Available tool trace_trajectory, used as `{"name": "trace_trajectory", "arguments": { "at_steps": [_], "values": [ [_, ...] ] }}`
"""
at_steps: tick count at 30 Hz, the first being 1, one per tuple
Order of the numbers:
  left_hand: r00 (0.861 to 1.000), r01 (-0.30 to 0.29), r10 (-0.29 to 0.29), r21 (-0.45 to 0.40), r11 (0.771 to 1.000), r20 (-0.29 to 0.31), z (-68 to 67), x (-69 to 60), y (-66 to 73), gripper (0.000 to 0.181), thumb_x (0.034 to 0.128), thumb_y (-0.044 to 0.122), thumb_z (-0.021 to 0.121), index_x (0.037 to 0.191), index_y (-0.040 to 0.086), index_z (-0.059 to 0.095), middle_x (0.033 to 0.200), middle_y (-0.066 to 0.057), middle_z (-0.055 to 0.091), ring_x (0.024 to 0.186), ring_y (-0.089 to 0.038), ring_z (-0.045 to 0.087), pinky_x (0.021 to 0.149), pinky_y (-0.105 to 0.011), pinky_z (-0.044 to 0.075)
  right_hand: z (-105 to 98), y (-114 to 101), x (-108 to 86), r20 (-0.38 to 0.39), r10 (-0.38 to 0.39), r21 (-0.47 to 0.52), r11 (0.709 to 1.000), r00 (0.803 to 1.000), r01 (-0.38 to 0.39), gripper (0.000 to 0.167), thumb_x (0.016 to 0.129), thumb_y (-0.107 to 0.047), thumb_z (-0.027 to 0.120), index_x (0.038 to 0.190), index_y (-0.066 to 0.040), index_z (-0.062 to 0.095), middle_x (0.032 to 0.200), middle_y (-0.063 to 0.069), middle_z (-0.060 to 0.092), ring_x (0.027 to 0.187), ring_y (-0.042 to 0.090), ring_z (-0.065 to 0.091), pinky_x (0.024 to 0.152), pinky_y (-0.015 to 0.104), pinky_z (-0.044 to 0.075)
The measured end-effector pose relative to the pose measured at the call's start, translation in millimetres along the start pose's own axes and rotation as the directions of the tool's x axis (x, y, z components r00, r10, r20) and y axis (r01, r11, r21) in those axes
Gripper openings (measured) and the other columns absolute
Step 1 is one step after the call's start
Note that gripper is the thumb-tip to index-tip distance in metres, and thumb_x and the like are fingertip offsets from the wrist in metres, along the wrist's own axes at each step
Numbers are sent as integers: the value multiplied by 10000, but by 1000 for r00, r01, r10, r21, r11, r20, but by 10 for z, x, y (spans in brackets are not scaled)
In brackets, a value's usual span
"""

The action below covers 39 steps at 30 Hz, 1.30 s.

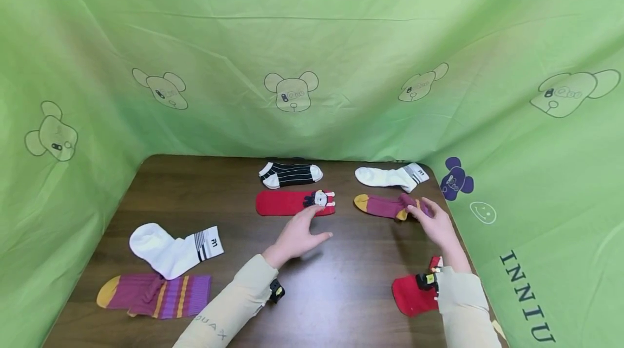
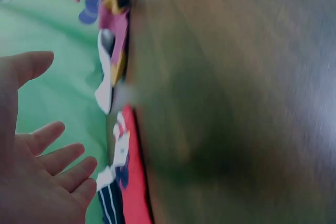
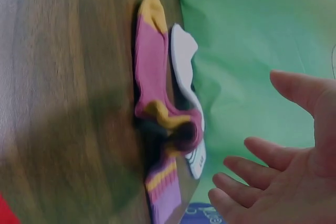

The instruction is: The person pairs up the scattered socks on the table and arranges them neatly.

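Note:
My right hand (image 1: 437,224) hovers by the cuff end of a rumpled purple sock (image 1: 382,205) with a yellow toe. In the right wrist view its fingers (image 3: 254,169) are spread, apart from the sock, which is bunched at the heel. My left hand (image 1: 298,235) is held over the middle of the table, thumb and fingers apart and nothing between them. Just beyond it lies a flat red sock (image 1: 283,203) with a cartoon figure at one end. Another red sock (image 1: 411,296) lies partly hidden under my right forearm.
A black striped ankle sock (image 1: 292,174) and a white sock (image 1: 385,177) lie along the back of the brown table (image 1: 336,294). At the left, a second white sock (image 1: 170,250) slightly overlaps a purple striped sock (image 1: 146,296). Green curtain (image 1: 312,39) surrounds the back and sides.

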<state>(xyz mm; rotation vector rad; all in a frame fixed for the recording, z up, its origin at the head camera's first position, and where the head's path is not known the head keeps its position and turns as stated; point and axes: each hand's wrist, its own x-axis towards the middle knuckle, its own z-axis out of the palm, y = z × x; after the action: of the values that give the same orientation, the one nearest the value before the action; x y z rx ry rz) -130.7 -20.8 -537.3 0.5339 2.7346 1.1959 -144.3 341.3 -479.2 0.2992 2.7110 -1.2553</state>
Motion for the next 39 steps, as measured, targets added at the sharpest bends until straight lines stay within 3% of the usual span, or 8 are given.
{"name": "trace_trajectory", "arguments": {
  "at_steps": [9,13,18,24,30,34,36,39],
  "values": [
    [990,-86,78,68,994,114,311,-81,241,691,901,426,736,1480,120,514,1524,-91,481,1388,-263,448,1122,-450,363,-128,131,-83,26,62,15,998,998,-62,820,1040,-444,526,1577,70,178,1551,380,254,1422,520,266,1144,578,256],
    [975,-150,128,116,982,180,441,-128,347,673,901,423,734,1465,118,529,1521,-95,483,1392,-252,445,1123,-444,362,-149,209,-110,23,75,-1,997,997,-75,817,1047,-436,515,1563,100,177,1531,389,281,1407,520,297,1143,566,265],
    [946,-244,192,183,952,260,615,-184,456,669,906,447,720,1466,132,532,1514,-64,491,1390,-211,446,1119,-406,367,-167,326,-151,30,109,-30,994,994,-108,817,1044,-452,511,1548,116,211,1514,380,321,1389,518,330,1134,569,276],
    [899,-374,300,203,905,319,826,-211,617,642,926,459,698,1473,174,522,1499,-9,498,1377,-154,445,1107,-319,363,-211,454,-169,61,134,-80,988,989,-129,785,1048,-425,498,1520,150,248,1518,390,297,1405,533,275,1129,590,271],
    [855,-458,358,224,860,376,1032,-257,757,613,940,461,687,1473,207,521,1501,38,488,1379,-100,425,1107,-254,334,-223,561,-174,98,184,-22,983,978,-182,747,1046,-342,527,1521,153,231,1539,396,237,1427,538,209,1148,587,231],
    [807,-534,400,247,808,435,1141,-286,818,621,938,464,692,1485,234,509,1523,56,459,1390,-73,396,1117,-227,294,-237,622,-197,116,197,10,980,974,-200,723,1026,-253,562,1513,164,228,1523,400,257,1415,547,228,1142,584,241],
    [773,-582,424,263,769,472,1180,-310,845,635,937,472,693,1496,240,499,1540,61,440,1398,-61,376,1124,-212,265,-243,657,-211,121,190,2,981,974,-192,709,1005,-203,584,1500,174,246,1493,409,299,1386,548,288,1109,556,316],
    [721,-640,441,270,719,534,1236,-353,877,646,950,489,673,1518,254,474,1574,80,392,1416,-39,332,1131,-195,227,-247,717,-229,124,185,-24,983,975,-184,697,959,-137,618,1483,178,284,1460,415,353,1293,526,414,965,421,464]
  ]
}}
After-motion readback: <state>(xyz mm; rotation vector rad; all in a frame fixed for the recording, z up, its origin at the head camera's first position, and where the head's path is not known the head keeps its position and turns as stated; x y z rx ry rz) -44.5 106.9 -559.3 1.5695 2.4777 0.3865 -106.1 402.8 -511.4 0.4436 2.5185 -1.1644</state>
